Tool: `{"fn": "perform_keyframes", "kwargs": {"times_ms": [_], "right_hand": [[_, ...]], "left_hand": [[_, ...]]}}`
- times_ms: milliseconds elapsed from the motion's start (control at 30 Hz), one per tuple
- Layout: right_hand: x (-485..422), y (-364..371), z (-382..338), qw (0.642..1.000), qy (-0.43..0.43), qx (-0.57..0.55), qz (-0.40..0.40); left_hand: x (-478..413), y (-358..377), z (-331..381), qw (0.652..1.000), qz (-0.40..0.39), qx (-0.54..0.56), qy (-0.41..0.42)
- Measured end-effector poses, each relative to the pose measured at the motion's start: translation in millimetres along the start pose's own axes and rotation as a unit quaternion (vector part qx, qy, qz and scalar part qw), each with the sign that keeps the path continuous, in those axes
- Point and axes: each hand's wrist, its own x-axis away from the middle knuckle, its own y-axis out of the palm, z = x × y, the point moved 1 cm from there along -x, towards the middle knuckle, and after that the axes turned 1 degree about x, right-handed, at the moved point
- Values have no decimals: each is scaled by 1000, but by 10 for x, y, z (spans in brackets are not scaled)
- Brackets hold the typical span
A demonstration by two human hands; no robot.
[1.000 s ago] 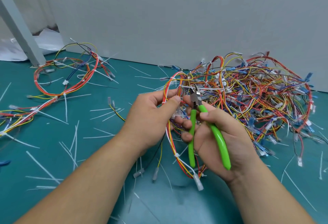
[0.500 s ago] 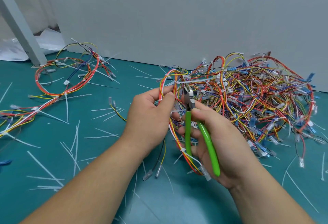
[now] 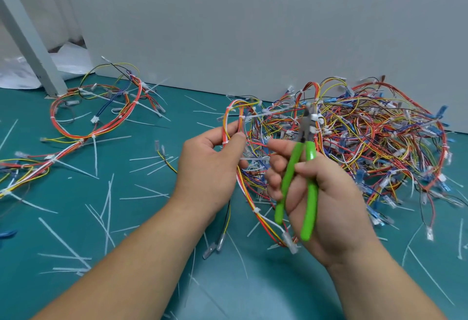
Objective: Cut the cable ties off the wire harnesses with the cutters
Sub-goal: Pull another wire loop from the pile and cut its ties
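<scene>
While the left hand [image 3: 210, 167] pinches a looped harness of red, yellow and white wires [image 3: 249, 203] between thumb and fingers, the right hand [image 3: 326, 205] is curled round the green-handled metal cutters [image 3: 312, 193]. Their handles are splayed apart. The grey nose points up and away, over the near edge of the big tangled heap of multicoloured wire harnesses [image 3: 367, 142]; it is too blurred to tell how the blades stand. The held loop rises just left of the cutters, apart from them, and a white plastic cable tie [image 3: 241, 118] is still on its top. The heap lies on the teal work surface [image 3: 152, 281] against its far edge, toward the right. Thinner coiled harnesses [image 3: 101, 117] lie near the far left corner, and loose white tie strips [image 3: 109, 193] are scattered across the left half.
</scene>
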Motion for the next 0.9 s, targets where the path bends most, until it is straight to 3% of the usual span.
{"fn": "perform_keyframes", "kwargs": {"times_ms": [100, 233, 367, 467, 633, 900], "right_hand": [[4, 38, 24, 1000, -8, -4, 8], [42, 46, 26, 991, 92, 94, -14], [111, 20, 11, 980, 155, 67, -101], [115, 18, 3, 985, 118, 26, -125], [0, 1, 27, 979, -58, 195, 19], [38, 39, 133, 988, 29, 138, -65]], "left_hand": [[25, 34, -7, 1000, 1, 0, 3], [-9, -6, -2, 999, 39, 14, 13], [-57, -45, -24, 998, 62, 10, 13], [-66, -47, -34, 998, 64, 4, 16], [-101, -77, -70, 996, 82, -17, 13], [-47, -66, -43, 992, 57, -89, 62]]}}
